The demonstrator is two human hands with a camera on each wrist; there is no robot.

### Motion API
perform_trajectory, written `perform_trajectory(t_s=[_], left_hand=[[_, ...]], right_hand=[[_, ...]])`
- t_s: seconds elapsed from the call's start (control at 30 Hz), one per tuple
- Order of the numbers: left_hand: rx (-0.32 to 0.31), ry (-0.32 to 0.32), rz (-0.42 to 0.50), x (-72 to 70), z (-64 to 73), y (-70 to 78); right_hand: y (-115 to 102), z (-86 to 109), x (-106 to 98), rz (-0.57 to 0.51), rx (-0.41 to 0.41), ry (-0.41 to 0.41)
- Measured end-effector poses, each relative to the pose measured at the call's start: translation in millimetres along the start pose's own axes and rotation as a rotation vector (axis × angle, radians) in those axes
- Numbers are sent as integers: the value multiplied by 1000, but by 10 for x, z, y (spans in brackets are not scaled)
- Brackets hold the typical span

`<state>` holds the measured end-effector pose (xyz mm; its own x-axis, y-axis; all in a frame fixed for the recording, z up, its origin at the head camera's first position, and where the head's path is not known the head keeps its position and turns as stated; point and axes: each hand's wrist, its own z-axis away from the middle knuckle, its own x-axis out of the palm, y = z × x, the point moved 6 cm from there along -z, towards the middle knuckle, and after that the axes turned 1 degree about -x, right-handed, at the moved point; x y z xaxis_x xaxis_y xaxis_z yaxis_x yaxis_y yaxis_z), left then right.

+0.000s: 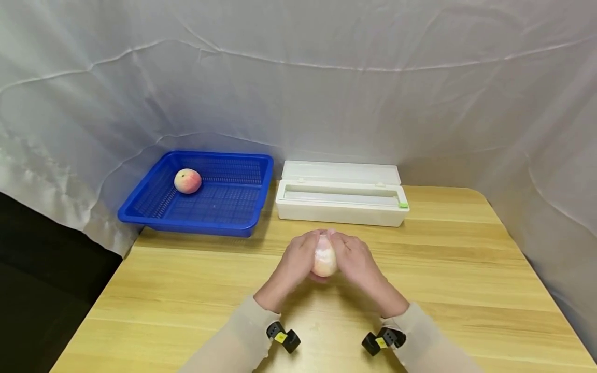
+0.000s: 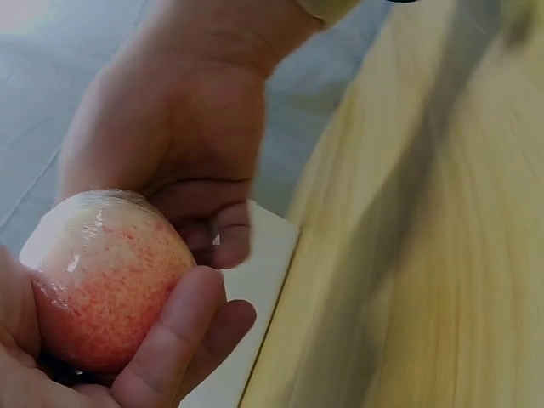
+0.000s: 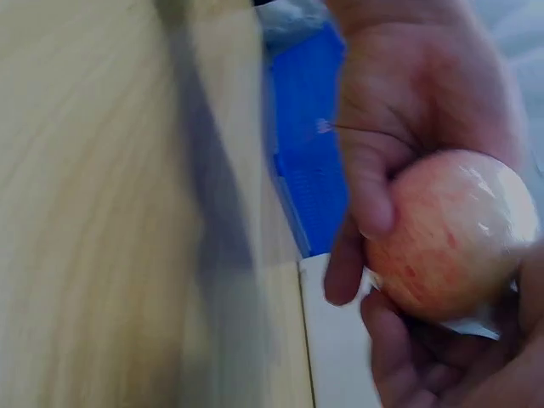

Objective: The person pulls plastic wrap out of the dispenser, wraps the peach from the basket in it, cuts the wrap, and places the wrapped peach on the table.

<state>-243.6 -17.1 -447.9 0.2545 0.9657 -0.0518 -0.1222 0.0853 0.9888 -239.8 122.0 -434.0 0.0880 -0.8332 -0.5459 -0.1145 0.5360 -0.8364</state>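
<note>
A pinkish peach [image 1: 324, 260] wrapped in clear cling film is held just above the wooden table, between my two hands. My left hand [image 1: 296, 259] grips its left side, and my right hand [image 1: 358, 261] grips the opposite side. Close up in the left wrist view, glossy film covers the red-speckled peach [image 2: 115, 285], with fingers curled beneath it. From the right wrist view, the film shines on one side of the peach [image 3: 455, 234], and fingers of both hands touch it. The far side of the fruit is hidden by the hands.
A blue plastic basket [image 1: 200, 226] stands at the back left, with another peach [image 1: 187, 181] inside. Right of it, a white cling film dispenser [image 1: 340, 211] has its lid [image 1: 342, 172] raised. Grey-white cloth [image 1: 326, 103] hangs behind the wooden table [image 1: 466, 290].
</note>
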Motion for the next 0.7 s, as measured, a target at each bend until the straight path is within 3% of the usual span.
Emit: perform_trajectory(t_s=[0.07, 0.17, 0.3, 0.47, 0.7], left_hand=[[-20, 5, 63, -22, -12, -4], [-38, 5, 140, -51, -26, 8], [-49, -13, 157, -80, -41, 30], [-96, -39, 216, -139, -43, 20], [-182, -140, 355, -195, -29, 10]], right_hand=[[-5, 8, 36, -81, 6, -101], [-37, 44, 75, -101, -34, -184], [-83, 65, 79, 7, -92, -139], [-77, 77, 82, -21, -128, -188], [-90, 103, 6, -80, -279, -231]])
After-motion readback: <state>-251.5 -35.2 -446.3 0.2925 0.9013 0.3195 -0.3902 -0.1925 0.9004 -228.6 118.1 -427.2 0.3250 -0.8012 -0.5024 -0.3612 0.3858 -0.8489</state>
